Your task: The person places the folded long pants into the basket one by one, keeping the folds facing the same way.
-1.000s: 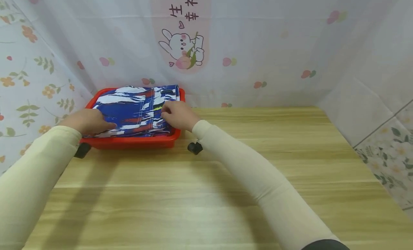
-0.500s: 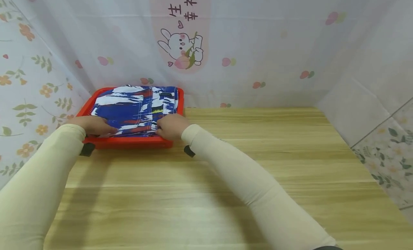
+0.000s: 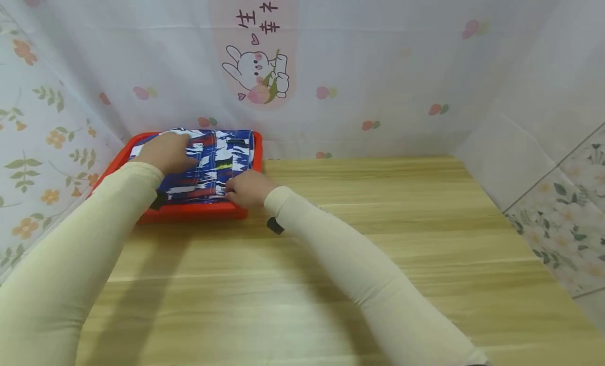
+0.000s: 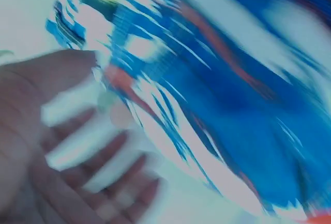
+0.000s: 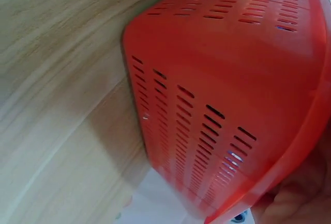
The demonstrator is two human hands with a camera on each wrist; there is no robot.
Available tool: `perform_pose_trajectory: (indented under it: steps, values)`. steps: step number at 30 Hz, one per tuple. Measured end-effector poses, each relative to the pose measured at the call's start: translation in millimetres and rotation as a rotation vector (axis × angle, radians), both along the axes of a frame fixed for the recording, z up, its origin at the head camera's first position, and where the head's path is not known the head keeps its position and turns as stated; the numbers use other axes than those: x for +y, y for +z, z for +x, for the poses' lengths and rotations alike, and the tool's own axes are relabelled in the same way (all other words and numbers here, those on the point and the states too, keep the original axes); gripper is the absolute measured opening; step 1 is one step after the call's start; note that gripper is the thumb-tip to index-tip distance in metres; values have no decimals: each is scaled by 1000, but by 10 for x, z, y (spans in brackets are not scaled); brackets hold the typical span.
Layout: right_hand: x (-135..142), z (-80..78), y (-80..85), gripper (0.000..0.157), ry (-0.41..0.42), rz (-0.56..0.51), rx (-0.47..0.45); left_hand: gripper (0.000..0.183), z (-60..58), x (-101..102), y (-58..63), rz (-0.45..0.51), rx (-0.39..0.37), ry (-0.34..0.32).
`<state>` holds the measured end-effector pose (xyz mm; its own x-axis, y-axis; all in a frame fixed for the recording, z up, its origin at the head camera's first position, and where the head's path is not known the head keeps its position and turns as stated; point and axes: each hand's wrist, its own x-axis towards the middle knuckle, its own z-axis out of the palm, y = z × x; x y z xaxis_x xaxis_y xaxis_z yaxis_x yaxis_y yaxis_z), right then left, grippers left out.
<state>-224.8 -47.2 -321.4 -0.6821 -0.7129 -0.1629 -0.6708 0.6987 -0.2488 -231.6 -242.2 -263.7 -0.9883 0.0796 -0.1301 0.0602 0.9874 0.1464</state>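
A folded cloth (image 3: 227, 150), printed in blue, white and red with stitched seams, lies in a red plastic basket (image 3: 194, 212). My left hand (image 3: 167, 152) is over the left part of the cloth. In the left wrist view its fingers are spread apart beside the cloth's edge, holding nothing, and that picture is blurred. My right hand (image 3: 250, 188) reaches over the rim at the basket's front right corner, its fingers bent toward the cloth. The right wrist view shows this hand (image 5: 300, 198) partly behind the rim; I cannot tell whether it pinches anything.
The basket stands at the back left of a wooden table (image 3: 331, 250), against a white printed curtain (image 3: 368, 66). A floral cloth (image 3: 38, 145) hangs along the left side. Slotted basket walls (image 5: 196, 120) face the right wrist camera.
My left hand has moved from the basket's front left rim up and right over the cloth. The right hand has come down from the cloth's right edge to the front right corner.
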Motion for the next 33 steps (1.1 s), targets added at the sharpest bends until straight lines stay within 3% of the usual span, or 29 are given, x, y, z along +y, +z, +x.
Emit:
perform_pose_trajectory:
  steps: [3,5,7,10,12,14,18,21,26,30,33]
  values:
    - [66,-33,-59,24,6,-148,-43,74,-263,216,-62,-38,29,-114]
    - [127,-55,-112,21,-47,-307,-86,82,-414,300,-145,-64,-27,-158]
    - [187,-69,-164,19,-152,-474,-99,89,-521,340,-231,-77,-105,-158]
    - [256,-92,-225,18,-382,-692,-85,97,-611,347,-327,-85,-187,-132]
    - [287,-125,-259,21,-505,-765,-106,100,-650,352,-354,-81,-201,-117]
    - [311,-167,-294,23,-580,-820,-192,103,-690,372,-365,-89,-201,-113]
    - [340,-233,-361,22,-602,-852,-437,106,-738,475,-348,-92,-226,-99]
    - [341,-238,-356,24,-578,-849,-501,103,-700,582,-300,-114,-222,-91]
    - [337,-234,-316,24,-549,-791,-461,92,-616,747,-232,-190,-166,-115]
    - [340,-218,-313,22,-562,-775,-444,90,-672,787,-249,-198,-166,-138]
    - [317,-209,-319,23,-561,-752,-398,91,-732,766,-264,-176,-206,-123]
